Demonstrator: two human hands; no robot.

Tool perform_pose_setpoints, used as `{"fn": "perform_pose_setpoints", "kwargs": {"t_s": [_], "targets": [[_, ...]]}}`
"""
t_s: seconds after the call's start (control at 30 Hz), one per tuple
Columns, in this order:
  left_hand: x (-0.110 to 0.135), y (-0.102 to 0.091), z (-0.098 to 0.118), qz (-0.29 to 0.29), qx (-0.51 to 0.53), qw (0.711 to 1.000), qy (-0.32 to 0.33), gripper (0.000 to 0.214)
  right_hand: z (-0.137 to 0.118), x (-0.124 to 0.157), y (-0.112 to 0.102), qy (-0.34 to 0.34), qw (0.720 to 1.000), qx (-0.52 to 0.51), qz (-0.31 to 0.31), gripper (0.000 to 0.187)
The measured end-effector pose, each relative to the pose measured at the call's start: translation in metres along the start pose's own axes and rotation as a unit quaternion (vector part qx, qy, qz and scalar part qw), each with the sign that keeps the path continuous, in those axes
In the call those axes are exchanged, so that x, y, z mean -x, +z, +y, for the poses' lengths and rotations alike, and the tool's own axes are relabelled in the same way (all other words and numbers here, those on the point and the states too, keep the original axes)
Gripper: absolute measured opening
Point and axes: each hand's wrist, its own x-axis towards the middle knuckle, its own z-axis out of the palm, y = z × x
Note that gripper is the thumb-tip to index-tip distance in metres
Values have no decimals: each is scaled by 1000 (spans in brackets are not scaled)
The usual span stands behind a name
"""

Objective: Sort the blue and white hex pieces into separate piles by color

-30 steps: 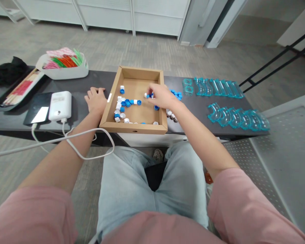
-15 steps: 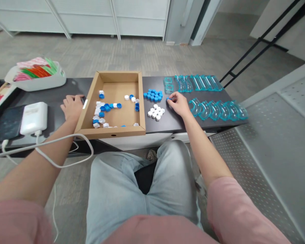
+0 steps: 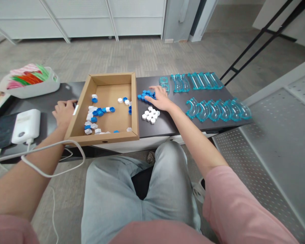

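A shallow cardboard tray [image 3: 134, 101] on the dark table holds several loose blue and white hexagonal pieces [image 3: 98, 111]. Just right of the tray lie a cluster of blue pieces [image 3: 144, 95] and a cluster of white pieces [image 3: 149, 115]. My right hand [image 3: 161, 99] rests on the blue cluster, fingers curled down over the pieces; whether it holds one is hidden. My left hand [image 3: 63, 111] lies curled on the table against the tray's left wall, holding nothing that I can see.
Two rows of clear turquoise curved pieces [image 3: 216, 109] lie at the table's right. A white tub of coloured strips [image 3: 30, 81], a white power bank [image 3: 25, 126] with cable, and a dark tablet [image 3: 0, 132] sit left. My knees are below the table edge.
My right hand left the tray, went to the table right of the clusters, then came back left onto the blue cluster. The view panned right. My left hand stayed by the tray.
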Motion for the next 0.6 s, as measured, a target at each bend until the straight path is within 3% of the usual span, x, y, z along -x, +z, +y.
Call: {"fn": "perform_pose_setpoints", "kwargs": {"t_s": [0.2,0.33,0.6], "targets": [[1,-1,1,-4,-7,1000,-3,65,-11,-20,3,-43,997,21,-57,83],[1,-4,3,-13,-8,1000,1,69,-13,-35,8,-56,995,37,-78,69],[3,-4,6,-9,-9,1000,-3,65,-10,-64,20,-57,997,27,-53,57]]}}
